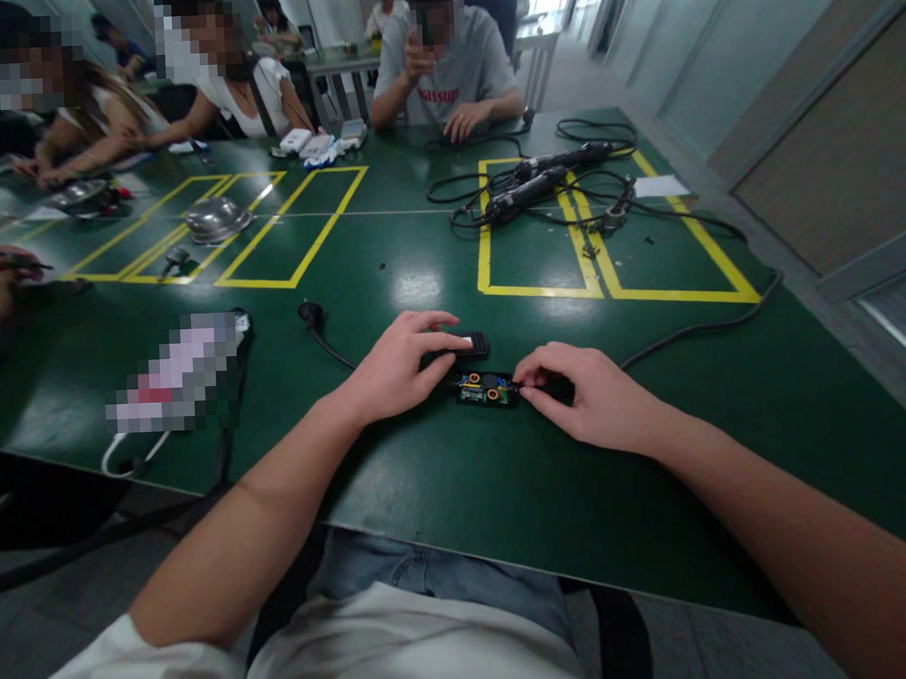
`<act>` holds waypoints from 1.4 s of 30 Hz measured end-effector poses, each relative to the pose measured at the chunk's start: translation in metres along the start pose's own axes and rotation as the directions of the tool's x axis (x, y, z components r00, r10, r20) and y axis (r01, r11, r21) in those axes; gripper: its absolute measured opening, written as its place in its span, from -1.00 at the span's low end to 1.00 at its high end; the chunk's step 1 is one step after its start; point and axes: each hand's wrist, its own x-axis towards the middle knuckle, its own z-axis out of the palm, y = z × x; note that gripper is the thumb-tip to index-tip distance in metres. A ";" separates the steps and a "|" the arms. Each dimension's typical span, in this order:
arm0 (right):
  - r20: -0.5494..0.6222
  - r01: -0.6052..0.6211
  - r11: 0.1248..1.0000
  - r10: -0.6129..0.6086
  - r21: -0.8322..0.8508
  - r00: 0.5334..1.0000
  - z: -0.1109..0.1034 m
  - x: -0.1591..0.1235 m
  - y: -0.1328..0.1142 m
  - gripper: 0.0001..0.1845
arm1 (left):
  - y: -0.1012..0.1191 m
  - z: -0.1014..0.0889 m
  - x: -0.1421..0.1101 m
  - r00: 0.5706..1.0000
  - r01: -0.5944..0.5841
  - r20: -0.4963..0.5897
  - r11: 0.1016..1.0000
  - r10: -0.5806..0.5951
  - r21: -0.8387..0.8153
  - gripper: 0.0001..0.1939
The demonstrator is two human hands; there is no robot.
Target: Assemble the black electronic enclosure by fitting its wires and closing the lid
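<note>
My left hand (394,370) reaches over the left end of a ribbed black plastic cover (478,344), its thumb at the near side and its fingers across the top. Just nearer to me lies an open black case (488,402) with a circuit board (491,382) in it, showing copper coils and coloured wires. At the case's right end, my right hand (581,386) pinches the black cable (552,385) where it meets the housing; the fingertips partly hide this joint. A plug (312,314) on a cord lies beyond my left hand.
Black handheld tools (526,193) with tangled cables lie at the back right, near loose screws (590,253). A metal bowl (215,220) stands at the back left. A blurred pale pouch-like item (188,366) rests left. Several people sit around the green table (399,472).
</note>
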 end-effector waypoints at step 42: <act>0.010 0.004 0.998 -0.003 -0.058 1.000 0.004 0.001 0.000 -0.97 | 0.011 -0.011 -0.006 0.998 -0.011 0.059 0.999 0.014 -0.049 -0.91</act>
